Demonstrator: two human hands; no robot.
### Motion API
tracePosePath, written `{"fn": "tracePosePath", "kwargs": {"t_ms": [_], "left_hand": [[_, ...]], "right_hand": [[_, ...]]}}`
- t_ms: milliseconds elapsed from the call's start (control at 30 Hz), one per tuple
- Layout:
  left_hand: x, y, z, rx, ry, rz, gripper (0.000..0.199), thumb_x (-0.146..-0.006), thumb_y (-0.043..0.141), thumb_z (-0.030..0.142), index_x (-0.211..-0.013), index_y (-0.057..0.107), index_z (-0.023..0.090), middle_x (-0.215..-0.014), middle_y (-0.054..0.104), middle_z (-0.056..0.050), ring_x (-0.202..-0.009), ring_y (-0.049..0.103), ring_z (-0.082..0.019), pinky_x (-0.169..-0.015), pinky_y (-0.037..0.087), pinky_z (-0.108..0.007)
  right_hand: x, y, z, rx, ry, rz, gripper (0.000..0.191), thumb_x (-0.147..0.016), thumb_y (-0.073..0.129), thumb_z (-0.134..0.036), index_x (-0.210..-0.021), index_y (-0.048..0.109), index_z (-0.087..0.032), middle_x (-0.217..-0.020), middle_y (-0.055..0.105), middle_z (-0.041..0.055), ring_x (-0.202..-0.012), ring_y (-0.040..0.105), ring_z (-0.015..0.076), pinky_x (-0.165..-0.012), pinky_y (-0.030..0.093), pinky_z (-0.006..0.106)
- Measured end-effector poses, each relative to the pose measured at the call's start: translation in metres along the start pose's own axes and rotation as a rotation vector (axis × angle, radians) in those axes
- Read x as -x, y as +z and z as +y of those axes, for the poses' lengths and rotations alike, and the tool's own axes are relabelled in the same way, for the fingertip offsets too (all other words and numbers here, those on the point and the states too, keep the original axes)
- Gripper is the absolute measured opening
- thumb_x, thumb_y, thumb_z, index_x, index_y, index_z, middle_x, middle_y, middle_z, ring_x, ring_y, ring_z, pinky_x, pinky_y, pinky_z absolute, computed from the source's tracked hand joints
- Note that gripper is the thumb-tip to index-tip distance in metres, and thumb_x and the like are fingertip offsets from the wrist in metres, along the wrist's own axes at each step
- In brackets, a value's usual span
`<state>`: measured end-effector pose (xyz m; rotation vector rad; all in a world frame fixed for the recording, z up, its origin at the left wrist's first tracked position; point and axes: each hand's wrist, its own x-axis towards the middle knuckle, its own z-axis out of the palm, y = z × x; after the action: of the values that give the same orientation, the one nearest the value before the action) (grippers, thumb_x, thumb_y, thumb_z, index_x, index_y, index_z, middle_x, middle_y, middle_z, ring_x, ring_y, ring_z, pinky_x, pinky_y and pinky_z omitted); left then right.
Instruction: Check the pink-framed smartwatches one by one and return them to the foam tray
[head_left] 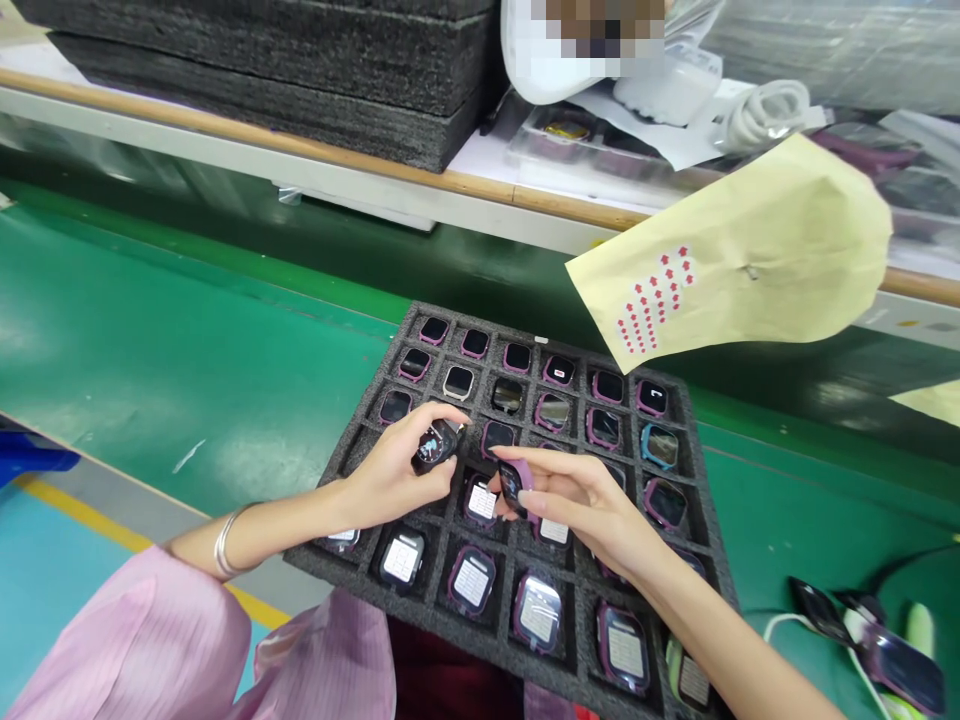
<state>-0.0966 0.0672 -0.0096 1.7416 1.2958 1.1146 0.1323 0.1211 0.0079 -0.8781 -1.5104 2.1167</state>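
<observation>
My left hand (397, 467) grips a black smartwatch (437, 445) with its face lit, above the left-middle part of a foam tray. Fingers and thumb of my right hand (577, 492) close on a purple-cased smartwatch (515, 484), which is tilted on edge near the tray's middle. The two watches are apart. Below both hands lies the dark grey foam tray (442, 612), divided into compartments. Several smartwatches sit in it, mostly purple-cased, one with a blue case (659, 446) and one with a pale case (458, 382). Those in the near rows carry white labels. My right forearm covers some compartments.
A shelf (360, 165) runs across the back, with stacked black foam (300, 70) on it. Yellow paper (750, 265) with red arrow stickers hangs from its edge. A watch with a cable (900, 665) lies on the green table (225, 320) at right.
</observation>
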Motion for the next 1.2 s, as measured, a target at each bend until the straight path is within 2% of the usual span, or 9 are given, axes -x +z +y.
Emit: {"fn": "tracePosePath", "kwargs": {"t_ms": [167,233,333,467,567,700,800,1000,1200], "left_hand": [[0.007,-0.003,0.003,0.036,0.157,0.083,0.041,-0.079,0.055,0.01,-0.118,0.047,0.021,-0.098,0.058,-0.003,-0.085,0.056,-0.016,-0.08,0.046,-0.029],[0.008,-0.003,0.004,0.032,0.139,0.073,0.038,-0.078,0.055,0.009,-0.114,0.049,0.021,-0.095,0.058,-0.002,-0.084,0.056,-0.015,-0.078,0.047,-0.027],[0.006,-0.001,0.003,0.107,-0.054,0.013,0.039,-0.081,0.056,0.014,-0.118,0.048,0.023,-0.102,0.058,-0.004,-0.077,0.059,-0.014,-0.071,0.051,-0.027],[-0.001,0.001,0.0,0.449,-0.347,-0.094,0.054,-0.079,0.063,0.024,-0.128,0.039,0.024,-0.099,0.057,-0.004,-0.062,0.06,-0.012,-0.054,0.055,-0.026],[-0.006,0.001,-0.003,0.656,-0.441,-0.15,0.045,-0.077,0.064,0.022,-0.118,0.045,0.017,-0.086,0.059,-0.003,-0.072,0.064,-0.016,-0.058,0.056,-0.027],[-0.008,0.001,-0.005,0.838,-0.532,-0.149,0.035,-0.08,0.057,0.016,-0.113,0.05,0.018,-0.101,0.062,-0.007,-0.089,0.065,-0.019,-0.073,0.057,-0.032],[-0.007,0.002,-0.008,0.865,-0.501,-0.144,0.036,-0.081,0.053,0.014,-0.116,0.05,0.019,-0.103,0.063,-0.007,-0.093,0.064,-0.019,-0.079,0.056,-0.035],[-0.004,0.006,-0.01,0.739,-0.358,-0.171,0.04,-0.082,0.049,0.01,-0.121,0.048,0.021,-0.105,0.061,-0.006,-0.096,0.061,-0.017,-0.079,0.058,-0.033],[-0.002,0.005,-0.008,0.693,-0.338,-0.187,0.038,-0.085,0.047,0.011,-0.122,0.044,0.02,-0.107,0.06,-0.006,-0.095,0.061,-0.017,-0.081,0.058,-0.033]], "right_hand": [[0.009,-0.001,-0.008,-0.057,-0.081,-0.079,0.039,-0.083,0.072,-0.02,-0.121,0.065,-0.022,-0.101,0.072,0.008,-0.086,0.069,0.0222,-0.08,0.053,0.032],[0.01,-0.001,-0.009,-0.055,-0.086,-0.083,0.037,-0.084,0.071,-0.02,-0.12,0.065,-0.022,-0.102,0.072,0.0082,-0.086,0.07,0.022,-0.08,0.053,0.031],[0.007,-0.001,-0.007,-0.064,-0.071,-0.055,0.039,-0.086,0.069,-0.023,-0.124,0.062,-0.022,-0.107,0.071,0.0101,-0.094,0.068,0.0253,-0.087,0.052,0.038],[-0.001,0.002,-0.001,-0.155,-0.001,-0.038,0.043,-0.087,0.068,-0.025,-0.128,0.057,-0.022,-0.119,0.065,0.0113,-0.108,0.062,0.0299,-0.097,0.045,0.052],[-0.005,0.001,0.003,-0.213,0.013,-0.051,0.043,-0.085,0.07,-0.024,-0.127,0.058,-0.023,-0.125,0.061,0.0116,-0.111,0.06,0.0305,-0.098,0.044,0.053],[-0.005,-0.001,0.007,-0.21,0.005,-0.013,0.047,-0.085,0.069,-0.023,-0.13,0.055,-0.021,-0.117,0.065,0.0136,-0.108,0.062,0.0303,-0.095,0.048,0.051],[-0.003,-0.001,0.008,-0.209,-0.001,0.021,0.051,-0.085,0.068,-0.02,-0.132,0.051,-0.019,-0.113,0.067,0.0144,-0.104,0.064,0.0298,-0.093,0.049,0.051],[-0.001,0.002,0.011,-0.2,-0.047,0.013,0.048,-0.088,0.064,-0.018,-0.134,0.049,-0.017,-0.113,0.067,0.0146,-0.107,0.063,0.0307,-0.091,0.051,0.05],[0.0,0.001,0.016,-0.176,-0.09,0.003,0.046,-0.09,0.061,-0.016,-0.134,0.048,-0.02,-0.115,0.067,0.0126,-0.105,0.064,0.0277,-0.088,0.054,0.046]]}}
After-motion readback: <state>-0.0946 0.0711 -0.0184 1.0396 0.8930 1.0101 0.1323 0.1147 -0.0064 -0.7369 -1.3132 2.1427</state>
